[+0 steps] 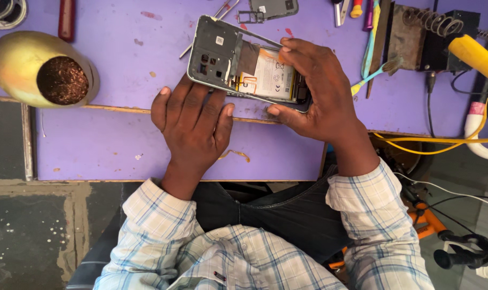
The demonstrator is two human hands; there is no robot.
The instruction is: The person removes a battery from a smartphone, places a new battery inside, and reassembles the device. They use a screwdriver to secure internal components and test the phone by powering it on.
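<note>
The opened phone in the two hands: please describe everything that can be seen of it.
The opened phone lies back side up, its rear cover off, slanted above the purple table. A silver frame surrounds a dark grey inner plate with camera holes at its left end and a pale battery beside it. The left hand supports its lower left edge from below. The right hand covers the right end, fingertips on the battery, thumb at the lower edge.
</note>
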